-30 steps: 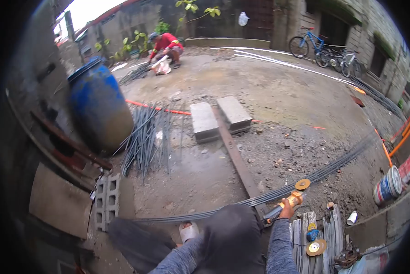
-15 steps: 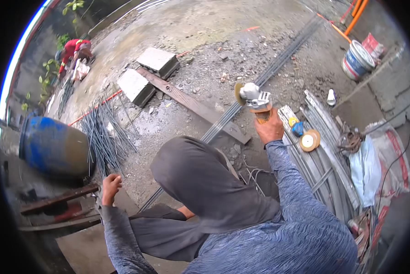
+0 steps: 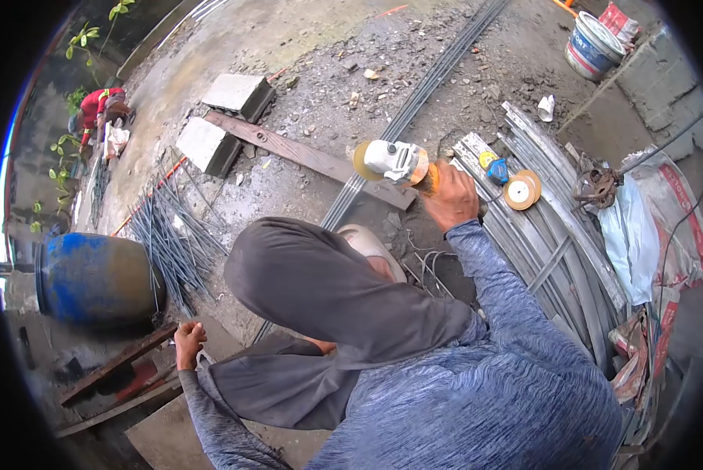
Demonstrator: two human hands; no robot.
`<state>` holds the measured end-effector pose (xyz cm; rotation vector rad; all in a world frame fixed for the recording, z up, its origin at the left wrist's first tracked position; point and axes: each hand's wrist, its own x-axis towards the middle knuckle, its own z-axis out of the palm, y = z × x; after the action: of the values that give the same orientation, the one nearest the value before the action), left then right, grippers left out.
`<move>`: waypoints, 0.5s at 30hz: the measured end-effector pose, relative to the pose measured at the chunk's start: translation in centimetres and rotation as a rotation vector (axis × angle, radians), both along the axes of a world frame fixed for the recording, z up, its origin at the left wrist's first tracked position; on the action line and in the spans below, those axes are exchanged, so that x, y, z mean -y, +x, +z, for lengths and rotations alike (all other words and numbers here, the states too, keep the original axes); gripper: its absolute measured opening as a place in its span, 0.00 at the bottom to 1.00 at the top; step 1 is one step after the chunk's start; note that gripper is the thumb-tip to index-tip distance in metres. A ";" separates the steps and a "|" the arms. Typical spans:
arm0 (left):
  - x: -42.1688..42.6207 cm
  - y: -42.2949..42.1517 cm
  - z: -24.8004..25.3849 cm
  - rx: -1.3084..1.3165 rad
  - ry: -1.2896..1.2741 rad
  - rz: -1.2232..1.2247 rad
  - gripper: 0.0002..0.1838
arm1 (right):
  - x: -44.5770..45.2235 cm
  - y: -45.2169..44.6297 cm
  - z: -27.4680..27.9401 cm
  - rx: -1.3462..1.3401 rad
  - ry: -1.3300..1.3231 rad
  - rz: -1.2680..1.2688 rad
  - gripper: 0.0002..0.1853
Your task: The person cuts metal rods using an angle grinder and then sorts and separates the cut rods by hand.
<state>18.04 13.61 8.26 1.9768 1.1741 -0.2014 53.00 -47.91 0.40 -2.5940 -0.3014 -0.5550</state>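
My right hand (image 3: 451,196) grips the orange handle of an angle grinder (image 3: 394,162). The grinder's yellowish disc (image 3: 361,160) is beside a bundle of long steel bars (image 3: 414,117) on the ground; I cannot tell whether they touch. My left hand (image 3: 188,345) is out at the lower left with its fingers curled in, and nothing shows in it. Just right of my right hand, a blue and yellow tape measure (image 3: 493,168) and two round discs (image 3: 521,190) rest on a stack of metal lengths (image 3: 551,235).
A wooden plank (image 3: 304,157) passes under the bars near two concrete blocks (image 3: 209,146). Cut rods (image 3: 171,235) lie beside a blue drum (image 3: 101,278). A paint bucket (image 3: 594,47) and sacks (image 3: 672,219) are at right. Another person in red (image 3: 101,110) crouches far left.
The grinder has come lower and to the left with my right hand, its disc now closer to the bar bundle. My left hand has dropped slightly. The view has shifted a little.
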 end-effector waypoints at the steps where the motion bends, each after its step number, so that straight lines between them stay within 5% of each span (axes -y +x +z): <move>1: -0.2 0.0 -0.3 -0.011 0.012 -0.025 0.11 | 0.0 -0.1 -0.3 -0.024 -0.001 -0.012 0.37; 9: -1.6 -1.8 -0.6 -0.105 -0.015 -0.045 0.14 | 3.0 -4.2 -2.5 -0.280 -0.059 -0.086 0.25; 15: -1.9 -2.1 -0.5 -0.163 -0.016 -0.028 0.15 | 6.9 -6.8 -3.1 -0.645 0.105 -0.217 0.27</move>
<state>15.98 15.51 7.78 1.9934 1.2438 -0.3913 46.19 -54.80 -2.72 -2.5522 0.2182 0.2094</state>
